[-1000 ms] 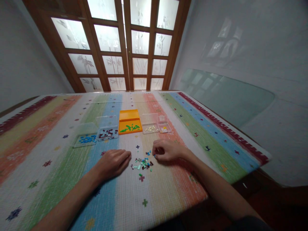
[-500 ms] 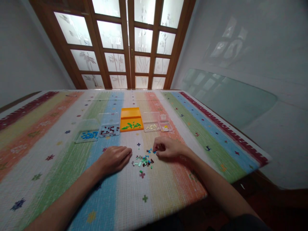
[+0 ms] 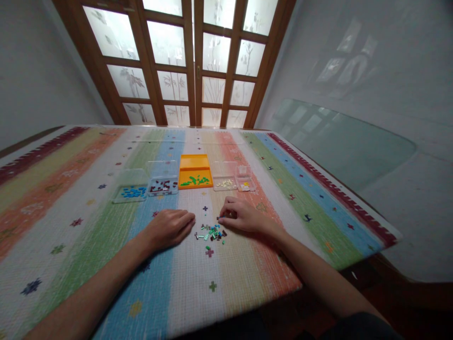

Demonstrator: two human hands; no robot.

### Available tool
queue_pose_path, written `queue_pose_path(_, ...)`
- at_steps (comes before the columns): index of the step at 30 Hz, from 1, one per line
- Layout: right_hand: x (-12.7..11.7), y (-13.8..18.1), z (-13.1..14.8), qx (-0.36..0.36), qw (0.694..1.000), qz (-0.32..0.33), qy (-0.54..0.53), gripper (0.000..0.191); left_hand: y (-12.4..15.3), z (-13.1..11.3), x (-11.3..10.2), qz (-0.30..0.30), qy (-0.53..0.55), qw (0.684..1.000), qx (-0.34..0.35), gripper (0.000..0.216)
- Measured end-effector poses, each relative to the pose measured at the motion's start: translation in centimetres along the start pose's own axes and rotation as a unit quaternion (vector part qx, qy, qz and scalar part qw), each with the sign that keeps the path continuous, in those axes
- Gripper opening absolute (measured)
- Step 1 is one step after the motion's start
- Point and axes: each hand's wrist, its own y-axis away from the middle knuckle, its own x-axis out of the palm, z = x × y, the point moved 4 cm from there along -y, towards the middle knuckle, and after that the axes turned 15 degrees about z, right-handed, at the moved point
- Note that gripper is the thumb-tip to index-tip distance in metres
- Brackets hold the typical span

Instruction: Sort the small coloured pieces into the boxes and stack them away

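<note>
A small heap of tiny mixed-colour pieces (image 3: 211,233) lies on the striped tablecloth (image 3: 88,222) between my hands. My left hand (image 3: 170,227) rests palm down on the cloth just left of the heap, fingers stretched flat. My right hand (image 3: 239,215) sits at the heap's upper right edge, fingers curled into a pinch at a small piece that is too small to name. Beyond the heap stands a row of little boxes: a clear one with blue pieces (image 3: 130,192), a clear one with dark red pieces (image 3: 163,186), an orange one with green pieces (image 3: 194,178), two clear ones with pale pieces (image 3: 224,182) and yellow pieces (image 3: 245,185).
The table's right edge (image 3: 339,198) runs diagonally, with dark floor below. A wooden door with frosted glass panes (image 3: 191,61) stands behind the table. A grey wall with a glass pane leaning on it (image 3: 339,141) is at the right.
My right hand has shifted a little to the left, toward the heap's top edge, keeping its pinch. The left hand has stayed put. The camera has tilted slightly.
</note>
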Motion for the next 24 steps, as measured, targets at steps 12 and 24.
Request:
queue_pose_path(12,-0.8,-0.1,0.3,-0.017,0.989,-0.022,-0.143,0.012,-0.1,-0.6,-0.9,-0.054,0.012,0.998,-0.001,0.021)
queue_pose_path(24,2.6,-1.2,2.9,-0.092,0.928,0.017,-0.362,0.031,-0.6,-3.7,-2.6,-0.178,0.022,0.983,0.046,0.011)
